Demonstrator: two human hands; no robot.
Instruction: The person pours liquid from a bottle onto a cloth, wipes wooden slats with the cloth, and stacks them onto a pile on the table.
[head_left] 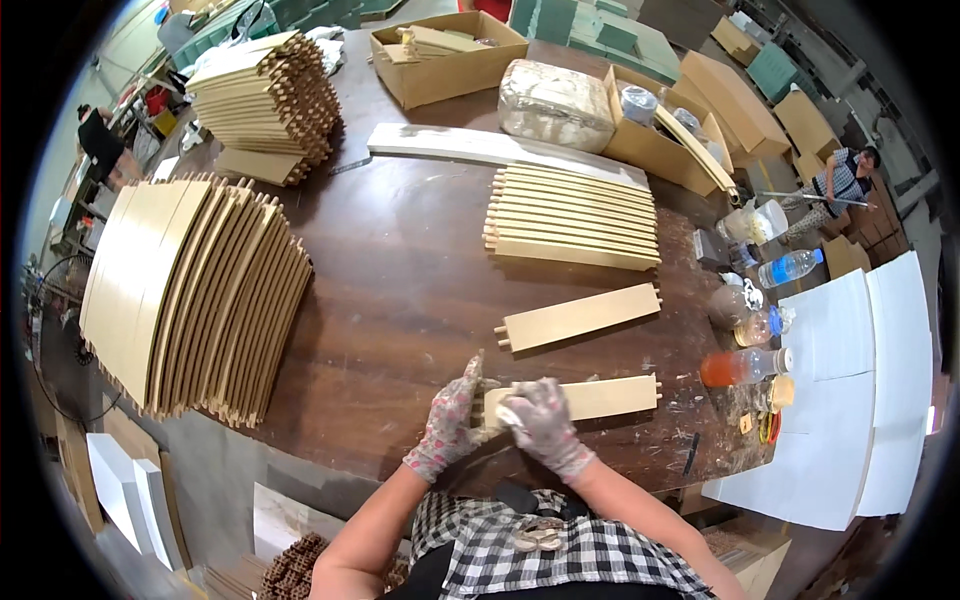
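Note:
A pale wooden slat with dowel pegs at its ends (610,398) lies near the table's front edge. My left hand (450,425), in a flowered glove, grips its left end. In a similar glove, my right hand (548,425) presses on the slat close by, closed on a small white wad (510,415), partly hidden and blurred. Just beyond lies another pegged slat (582,318), tilted slightly. Farther back, several more slats sit in a neat row (572,215), alongside a long white board (500,148).
Tall stacks of slats stand at left (190,300) and far left (265,100). At the back are an open carton (440,80) and a wrapped block (555,105). Bottles, including one with orange liquid (735,368), line the right edge. A co-worker (845,180) stands beyond.

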